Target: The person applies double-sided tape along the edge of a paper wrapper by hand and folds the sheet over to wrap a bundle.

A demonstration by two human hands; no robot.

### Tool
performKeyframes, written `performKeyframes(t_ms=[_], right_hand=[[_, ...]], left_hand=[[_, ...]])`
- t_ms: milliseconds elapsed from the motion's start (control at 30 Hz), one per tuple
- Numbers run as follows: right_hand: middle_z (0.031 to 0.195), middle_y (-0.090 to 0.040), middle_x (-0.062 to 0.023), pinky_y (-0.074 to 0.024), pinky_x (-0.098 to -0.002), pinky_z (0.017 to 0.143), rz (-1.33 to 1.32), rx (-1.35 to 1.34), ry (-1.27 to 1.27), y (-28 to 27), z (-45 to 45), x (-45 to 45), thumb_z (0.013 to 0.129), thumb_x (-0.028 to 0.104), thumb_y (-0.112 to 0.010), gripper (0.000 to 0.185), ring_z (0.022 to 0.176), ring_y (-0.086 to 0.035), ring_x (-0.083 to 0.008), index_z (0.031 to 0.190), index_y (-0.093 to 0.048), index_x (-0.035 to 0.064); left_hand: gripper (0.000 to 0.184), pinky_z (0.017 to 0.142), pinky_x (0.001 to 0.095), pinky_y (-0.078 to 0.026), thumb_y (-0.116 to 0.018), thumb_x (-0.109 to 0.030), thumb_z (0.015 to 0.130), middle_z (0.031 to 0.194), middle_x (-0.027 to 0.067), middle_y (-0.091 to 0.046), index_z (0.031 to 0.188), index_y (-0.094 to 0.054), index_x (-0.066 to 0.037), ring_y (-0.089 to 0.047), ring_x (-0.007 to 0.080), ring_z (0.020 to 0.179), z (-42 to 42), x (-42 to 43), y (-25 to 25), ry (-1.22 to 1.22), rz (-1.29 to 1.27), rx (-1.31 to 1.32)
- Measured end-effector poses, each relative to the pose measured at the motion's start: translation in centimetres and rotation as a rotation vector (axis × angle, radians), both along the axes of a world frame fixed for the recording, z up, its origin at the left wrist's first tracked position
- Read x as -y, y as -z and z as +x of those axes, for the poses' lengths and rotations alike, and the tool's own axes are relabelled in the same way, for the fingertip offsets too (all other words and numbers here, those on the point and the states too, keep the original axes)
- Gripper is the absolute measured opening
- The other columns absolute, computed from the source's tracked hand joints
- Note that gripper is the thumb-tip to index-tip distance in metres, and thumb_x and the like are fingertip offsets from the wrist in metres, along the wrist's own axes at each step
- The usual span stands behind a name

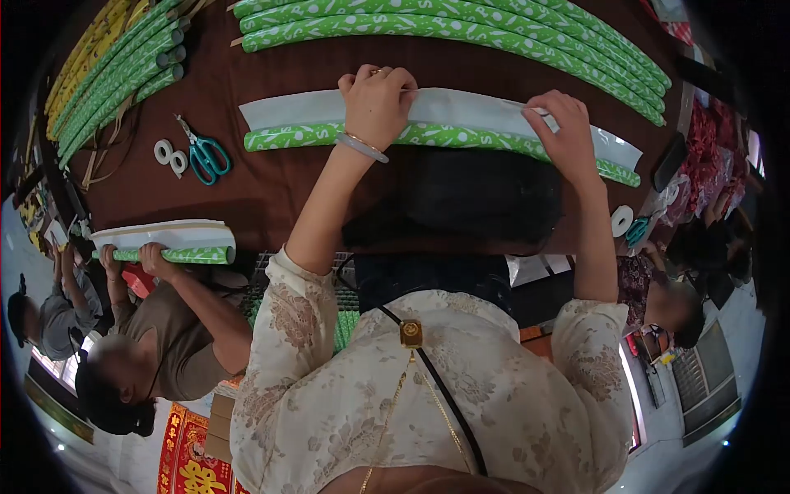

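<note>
A roll of green wrapping paper (469,137) with white patterns lies across the brown-covered table in front of me. Its loose end is turned up as a white flap (467,109) along the far side. My left hand (377,103), with a bangle at the wrist, is closed over the flap's far edge left of the middle. Further right, my right hand (564,130) pinches at the same edge, thumb against the fingers. Whether a thin strip is also between the fingertips, I cannot make out.
Several finished green rolls (461,29) lie at the far side; more green rolls (123,90) and yellow rolls (78,66) are at left. Teal scissors (208,158) and white tape rolls (170,156) lie left. At left, a co-worker's hands (155,260) hold another green roll (197,255).
</note>
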State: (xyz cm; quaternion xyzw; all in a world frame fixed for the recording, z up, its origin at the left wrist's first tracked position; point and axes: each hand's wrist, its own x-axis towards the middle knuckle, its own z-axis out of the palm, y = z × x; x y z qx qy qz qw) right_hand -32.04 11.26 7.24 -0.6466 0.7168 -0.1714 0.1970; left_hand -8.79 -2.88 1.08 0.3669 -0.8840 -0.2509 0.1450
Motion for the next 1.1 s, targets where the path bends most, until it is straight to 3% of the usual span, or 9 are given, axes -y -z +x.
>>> performKeyframes(t_ms=[133,267,367,467,533,567,700,867,1100], right_hand=[[0.093,-0.063,-0.0031,-0.0409,-0.0277,0.077,0.082,0.393,0.666,-0.7,-3.3,-5.5,0.086,0.013,-0.054,0.011,0.085,-0.056,-0.0171,0.089,-0.059,0.0031],[0.117,-0.053,-0.0206,-0.0439,-0.0344,0.092,-0.303,1.301,1.188,-1.7,-10.1,-12.7,0.088,0.013,-0.046,0.03,0.099,-0.054,-0.0249,0.11,-0.049,-0.0072],[0.102,-0.057,-0.0177,-0.0502,-0.036,0.079,-0.559,1.486,1.329,-2.3,-18.8,-22.8,0.087,0.011,-0.044,0.028,0.092,-0.055,-0.0256,0.106,-0.048,-0.0091],[0.076,-0.055,-0.0087,-0.0443,-0.0319,0.06,-0.552,0.818,1.442,-3.2,-25.2,-31.5,0.087,0.021,-0.05,0.024,0.067,-0.05,-0.018,0.082,-0.051,-0.002],[0.077,-0.056,-0.0094,-0.0438,-0.0332,0.065,0.103,-0.256,1.3,-6.6,-19.1,-24.2,0.085,0.031,-0.055,0.033,0.069,-0.052,-0.0171,0.083,-0.055,-0.0023],[0.083,-0.058,-0.0113,-0.0445,-0.0346,0.072,-0.178,-0.364,1.245,-4.6,-17.0,-22.4,0.082,0.037,-0.059,0.039,0.078,-0.057,-0.0207,0.093,-0.058,0.0001],[0.109,-0.058,-0.0097,-0.0439,-0.0353,0.081,0.136,-0.285,0.886,-3.4,-9.8,-15.2,0.079,0.042,-0.062,0.043,0.099,-0.056,-0.0288,0.107,-0.059,0.0097],[0.106,-0.06,-0.0069,-0.0463,-0.0315,0.075,0.083,-0.26,0.809,0.9,-9.6,-13.7,0.078,0.043,-0.063,0.047,0.087,-0.061,-0.024,0.113,-0.057,0.0127],[0.086,-0.064,-0.0027,-0.0473,-0.0298,0.063,0.188,-0.062,0.719,0.0,-8.0,-11.5,0.082,0.042,-0.057,0.033,0.076,-0.062,-0.0192,0.087,-0.065,0.0111]], left_hand=[[0.01,0.073,0.0407,-0.03,-0.066,-0.014,0.069,0.076,-0.001,-0.061,0.076,-0.058,-0.015,-0.054,0.0236,0.086,0.0,0.0,-0.3,0.014,0.003,0.025],[0.014,0.075,0.0415,-0.031,-0.066,-0.015,0.069,0.08,-0.0016,-0.062,0.081,-0.059,-0.015,-0.053,0.0232,0.088,-0.1,-0.3,-0.4,0.009,-0.038,0.02],[0.015,0.079,0.0424,-0.032,-0.064,-0.019,0.073,0.087,-0.0013,-0.063,0.087,-0.06,-0.017,-0.053,0.0239,0.095,-0.1,-0.1,-0.9,0.016,0.025,0.163],[0.015,0.08,0.0428,-0.032,-0.064,-0.019,0.073,0.087,-0.0014,-0.063,0.087,-0.061,-0.018,-0.053,0.0236,0.096,-0.1,-0.1,-0.8,0.027,0.003,0.167],[0.014,0.08,0.0432,-0.032,-0.064,-0.019,0.073,0.088,-0.0019,-0.063,0.088,-0.061,-0.018,-0.053,0.0232,0.096,0.0,-0.1,-0.7,0.036,0.008,0.168],[0.014,0.078,0.0431,-0.032,-0.065,-0.018,0.072,0.085,-0.0021,-0.063,0.085,-0.06,-0.017,-0.054,0.0231,0.093,0.0,0.0,-0.6,0.029,-0.016,0.145],[0.014,0.077,0.0443,-0.032,-0.066,-0.018,0.071,0.084,-0.0025,-0.062,0.084,-0.06,-0.018,-0.054,0.023,0.091,0.0,-0.2,-0.3,0.028,-0.047,0.14],[0.012,0.078,0.0453,-0.032,-0.064,-0.021,0.073,0.086,-0.0027,-0.062,0.084,-0.06,-0.018,-0.053,0.0233,0.092,0.0,0.0,-0.4,0.038,-0.024,0.199],[0.013,0.081,0.0465,-0.031,-0.064,-0.021,0.075,0.088,-0.0017,-0.062,0.086,-0.06,-0.017,-0.052,0.0236,0.095,-0.1,0.2,-0.7,0.042,0.019,0.242]])
